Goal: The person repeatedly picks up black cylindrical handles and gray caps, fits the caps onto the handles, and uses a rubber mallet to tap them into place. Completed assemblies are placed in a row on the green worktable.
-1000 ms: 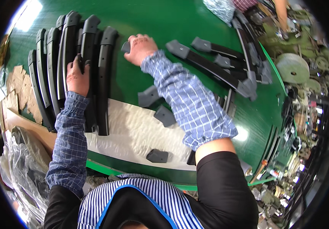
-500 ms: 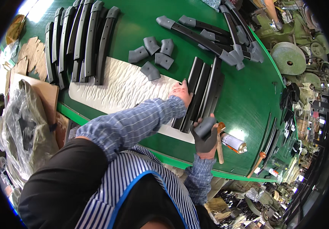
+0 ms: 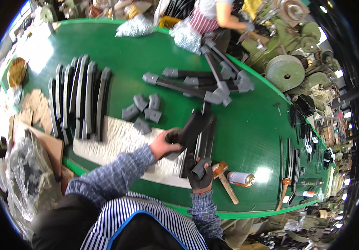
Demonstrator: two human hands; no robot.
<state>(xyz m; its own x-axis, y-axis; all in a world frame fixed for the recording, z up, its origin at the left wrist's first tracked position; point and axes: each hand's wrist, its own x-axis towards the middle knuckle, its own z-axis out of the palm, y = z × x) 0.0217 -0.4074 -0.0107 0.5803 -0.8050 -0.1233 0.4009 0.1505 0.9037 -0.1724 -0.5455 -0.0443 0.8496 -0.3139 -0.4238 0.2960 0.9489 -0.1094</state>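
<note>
My left hand (image 3: 165, 143), in a dark partial glove, is closed around a long black bar (image 3: 193, 128) and holds it slanted above the padding sheet. In my gloved right hand (image 3: 200, 180) is a grey plastic elbow connector (image 3: 201, 167), close to the near end of the bars. More black bars (image 3: 207, 139) lie side by side below the held one. Several loose grey elbow connectors (image 3: 153, 115) sit beyond my left hand. Right beside my right hand rests a hammer (image 3: 228, 189) with a wooden handle.
A white wrinkled sheet (image 3: 117, 141) lies on the green table (image 3: 246, 137). Capped black bars (image 3: 79, 100) are stacked at left; joined bars (image 3: 188, 85) lie at the far side. A spray can (image 3: 241, 179) and second hammer (image 3: 285, 187) are at right. Another person (image 3: 210, 18) works beyond.
My left hand has picked up one black bar from the row and raised it, tilted. My right hand still holds the elbow connector. The view has shifted, bringing the far edge and another person in.
</note>
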